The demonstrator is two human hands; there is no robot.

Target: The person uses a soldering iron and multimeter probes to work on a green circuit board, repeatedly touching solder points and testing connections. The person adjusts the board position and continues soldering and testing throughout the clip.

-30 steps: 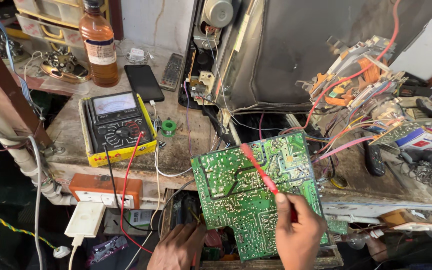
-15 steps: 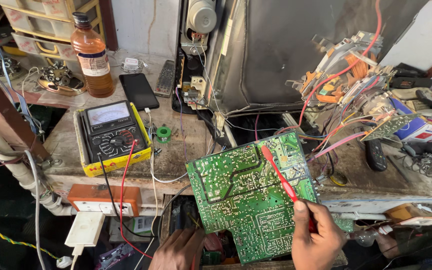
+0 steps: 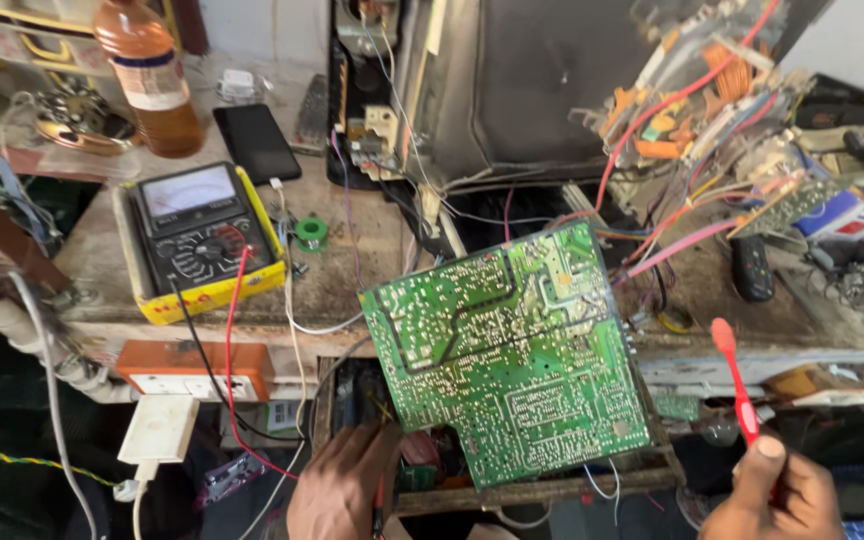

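Note:
A green circuit board (image 3: 512, 350) stands tilted, solder side up, at the bench's front edge. My right hand (image 3: 777, 495) holds a red test probe (image 3: 734, 385), lifted off to the right of the board with its tip up. My left hand (image 3: 342, 485) is low at the board's bottom left corner, fingers curled around a thin dark probe there; what it grips is partly hidden. A yellow-cased analog multimeter (image 3: 200, 240) lies to the left, with red and black leads running down from it.
An opened television chassis (image 3: 552, 90) with loose wires stands behind the board. An amber bottle (image 3: 150, 75), a black phone (image 3: 257, 140), a solder reel (image 3: 311, 232) and an orange socket box (image 3: 192, 370) sit at left. Remotes and parts clutter the right.
My right hand has pulled the red probe off the board and moved it to the right. The view has shifted closer; the left hand stays at the board's lower corner.

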